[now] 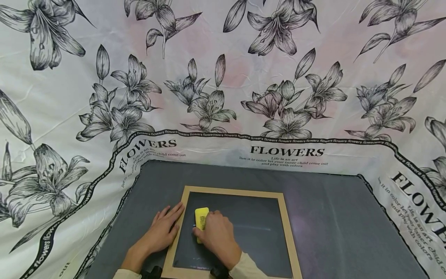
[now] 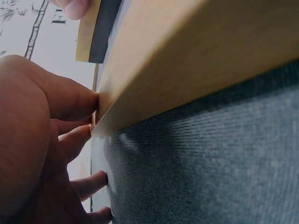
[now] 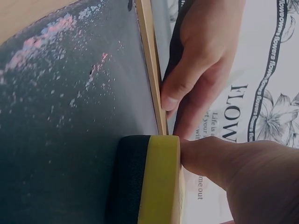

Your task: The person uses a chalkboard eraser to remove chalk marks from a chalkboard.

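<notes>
A small chalkboard [image 1: 251, 240] with a light wooden frame [image 1: 237, 191] lies on the dark grey part of the tablecloth. My right hand [image 1: 220, 234] grips a yellow board eraser [image 1: 201, 217], its dark felt side [image 3: 128, 179] down on the board near the left side of the frame. With fingers extended, my left hand [image 1: 158, 234] rests along the frame's left outer edge. In the left wrist view its thumb [image 2: 77, 98] touches the wood, while other fingers reach down to the cloth. Pink and white chalk crumbs [image 3: 51, 32] dot the board in the right wrist view.
A white tablecloth border [image 1: 216, 155] with printed flowers and the word FLOWERS surrounds the grey area. Grey cloth [image 1: 334, 224] extends to the right of the frame. Dark bands [image 1: 219, 271] show at both wrists.
</notes>
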Available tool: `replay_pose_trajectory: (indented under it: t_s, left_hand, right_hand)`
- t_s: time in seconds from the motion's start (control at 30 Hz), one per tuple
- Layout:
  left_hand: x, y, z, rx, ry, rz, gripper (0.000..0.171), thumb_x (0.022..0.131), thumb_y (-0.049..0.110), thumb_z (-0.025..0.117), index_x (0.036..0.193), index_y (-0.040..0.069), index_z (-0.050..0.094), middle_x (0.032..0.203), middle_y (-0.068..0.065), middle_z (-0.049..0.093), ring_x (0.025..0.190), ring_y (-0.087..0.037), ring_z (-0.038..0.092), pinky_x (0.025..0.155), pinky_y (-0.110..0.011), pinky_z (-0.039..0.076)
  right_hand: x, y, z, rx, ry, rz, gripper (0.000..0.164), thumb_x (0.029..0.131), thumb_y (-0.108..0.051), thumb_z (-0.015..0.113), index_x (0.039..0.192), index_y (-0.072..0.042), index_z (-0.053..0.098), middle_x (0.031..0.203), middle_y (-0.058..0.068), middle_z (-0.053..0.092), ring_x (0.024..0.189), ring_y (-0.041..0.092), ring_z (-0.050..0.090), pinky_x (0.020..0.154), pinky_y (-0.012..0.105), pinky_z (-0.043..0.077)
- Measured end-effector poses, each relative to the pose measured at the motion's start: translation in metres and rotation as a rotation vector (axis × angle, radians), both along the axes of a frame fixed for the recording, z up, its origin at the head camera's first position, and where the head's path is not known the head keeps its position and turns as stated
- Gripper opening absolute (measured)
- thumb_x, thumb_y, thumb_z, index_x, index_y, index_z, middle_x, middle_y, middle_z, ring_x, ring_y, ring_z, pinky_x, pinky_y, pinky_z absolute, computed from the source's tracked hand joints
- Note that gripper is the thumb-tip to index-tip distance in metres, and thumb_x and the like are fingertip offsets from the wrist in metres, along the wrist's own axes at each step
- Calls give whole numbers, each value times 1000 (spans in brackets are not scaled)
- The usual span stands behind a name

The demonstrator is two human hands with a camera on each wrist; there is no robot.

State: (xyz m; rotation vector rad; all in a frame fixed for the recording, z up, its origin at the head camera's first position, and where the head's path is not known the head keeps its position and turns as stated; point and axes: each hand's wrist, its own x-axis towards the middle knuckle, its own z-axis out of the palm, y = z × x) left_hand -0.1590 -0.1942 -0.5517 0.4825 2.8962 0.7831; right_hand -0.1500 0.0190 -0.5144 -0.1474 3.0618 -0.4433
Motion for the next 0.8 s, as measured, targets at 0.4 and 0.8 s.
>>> replay_pose_trajectory:
  t_s: [0.4, 0.8]
  left_hand:
    - [3, 1, 4, 8, -13, 11, 63, 99, 16, 61, 158, 21, 37, 166, 2, 29, 150, -45, 25, 113, -75, 13]
    - [3, 2, 5, 6, -16, 10, 64, 99, 16, 61, 158, 22, 36, 166, 2, 28, 150, -44, 24, 113, -75, 13]
  right_hand:
    - [0, -10, 3, 5, -3, 29, 76, 75, -68, 74, 110, 0, 71, 82, 6, 60, 66, 23, 59, 57, 41, 52]
    - [0, -12, 1, 2, 48, 54, 71, 76, -67, 74, 101, -1, 72, 77, 5, 57, 60, 23, 58, 52, 40, 51]
